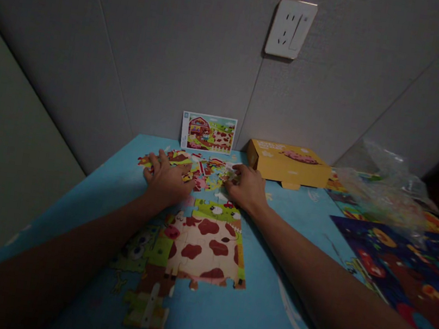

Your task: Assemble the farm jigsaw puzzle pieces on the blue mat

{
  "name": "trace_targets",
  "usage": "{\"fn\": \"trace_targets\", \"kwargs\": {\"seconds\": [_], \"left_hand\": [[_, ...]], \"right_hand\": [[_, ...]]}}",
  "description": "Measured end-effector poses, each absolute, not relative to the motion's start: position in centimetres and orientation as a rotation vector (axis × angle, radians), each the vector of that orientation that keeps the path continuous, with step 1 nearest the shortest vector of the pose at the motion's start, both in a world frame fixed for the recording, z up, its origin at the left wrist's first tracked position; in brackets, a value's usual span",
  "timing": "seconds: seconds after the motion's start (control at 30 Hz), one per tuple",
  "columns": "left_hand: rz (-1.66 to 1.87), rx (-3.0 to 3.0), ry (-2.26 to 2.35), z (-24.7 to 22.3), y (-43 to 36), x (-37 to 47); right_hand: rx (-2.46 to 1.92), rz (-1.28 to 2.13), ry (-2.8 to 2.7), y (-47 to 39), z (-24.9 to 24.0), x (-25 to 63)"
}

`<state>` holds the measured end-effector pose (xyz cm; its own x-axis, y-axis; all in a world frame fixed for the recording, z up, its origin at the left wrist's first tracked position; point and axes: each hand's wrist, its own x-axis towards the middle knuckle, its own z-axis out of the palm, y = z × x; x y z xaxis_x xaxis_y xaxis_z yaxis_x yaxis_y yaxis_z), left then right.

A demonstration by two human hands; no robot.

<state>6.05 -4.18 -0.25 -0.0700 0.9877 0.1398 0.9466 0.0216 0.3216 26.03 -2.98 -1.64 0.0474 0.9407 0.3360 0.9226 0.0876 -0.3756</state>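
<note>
A partly joined jigsaw puzzle (204,239) lies on the blue tabletop, showing a white cow with brown patches. Beyond it, loose puzzle pieces (201,175) are heaped near the wall. My left hand (170,179) rests over the left side of this heap, fingers spread and touching pieces. At the heap's right side, my right hand (247,188) has its fingers bent around a pale puzzle piece (231,176); part of the grip is hidden. Behind the pieces, a picture card (210,133) of a farm leans upright against the wall.
A yellow box (291,164) sits against the wall, right of the card. Crumpled clear plastic (390,184) lies farther right, beside a dark blue picture sheet (405,269). A power socket (291,29) is on the grey wall above the blue table (255,313).
</note>
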Motion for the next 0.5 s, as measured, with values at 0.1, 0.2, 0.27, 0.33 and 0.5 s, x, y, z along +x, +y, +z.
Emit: {"fn": "trace_targets", "kwargs": {"seconds": [0.1, 0.2, 0.27, 0.33, 0.5], "left_hand": [[0.525, 2.067, 2.152, -0.31, -4.24, 6.1], [0.537, 2.137, 2.131, -0.42, -4.26, 6.13], [0.554, 2.206, 2.092, -0.4, -4.33, 6.16], [0.579, 2.303, 1.997, -0.31, -4.53, 6.21], [0.553, 2.505, 1.543, -0.4, -5.19, 6.28]], "right_hand": [[-1.809, 0.066, -1.852, -2.81, -1.67, 26.2], [-1.79, 0.103, -1.829, -2.59, -1.72, 26.4], [-1.752, 0.106, -1.814, -2.49, -1.73, 26.46], [-1.692, 0.109, -1.781, -2.44, -1.72, 26.48], [-1.594, 0.237, -1.663, -2.51, -1.61, 26.6]]}}
